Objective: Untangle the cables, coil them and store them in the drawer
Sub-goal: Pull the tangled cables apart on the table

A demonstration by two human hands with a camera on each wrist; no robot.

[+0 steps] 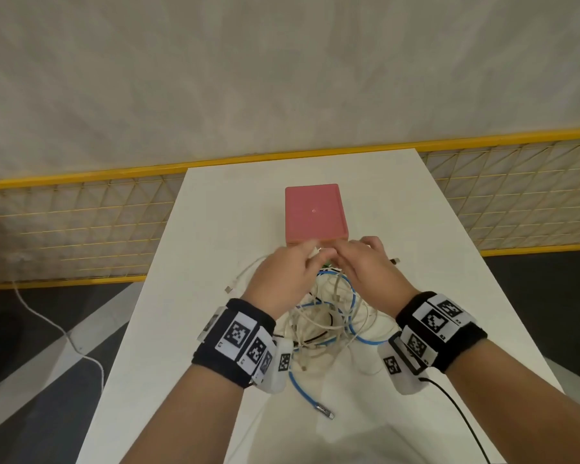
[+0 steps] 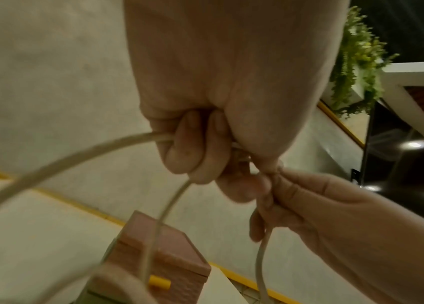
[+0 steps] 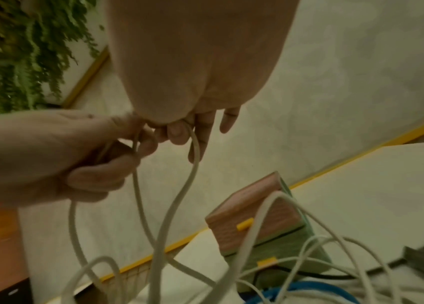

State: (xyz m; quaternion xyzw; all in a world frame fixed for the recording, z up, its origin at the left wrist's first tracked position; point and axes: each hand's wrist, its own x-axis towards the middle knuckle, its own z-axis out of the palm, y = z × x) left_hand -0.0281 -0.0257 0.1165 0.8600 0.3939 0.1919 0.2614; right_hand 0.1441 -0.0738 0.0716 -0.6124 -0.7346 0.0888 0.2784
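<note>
A tangle of white, blue and black cables (image 1: 328, 316) lies on the white table (image 1: 449, 296) in front of a small pink drawer box (image 1: 315, 212) with yellow handles (image 3: 245, 223). Both hands are raised just above the tangle, close together. My left hand (image 1: 281, 276) (image 2: 195, 148) grips a white cable (image 2: 62, 164) in curled fingers. My right hand (image 1: 365, 266) (image 3: 179, 129) pinches the same white cable (image 3: 192, 164), which hangs in loops down to the pile. A blue cable (image 1: 352, 296) curls through the heap, its plug (image 1: 325, 411) lying near the front.
A yellow-framed mesh fence (image 1: 81, 222) runs behind the table. A white cord (image 1: 64, 336) trails over the floor at the left. A black wire (image 1: 455, 406) leads from the right wristband. Hanging green plants (image 3: 18, 51) show in the wrist views.
</note>
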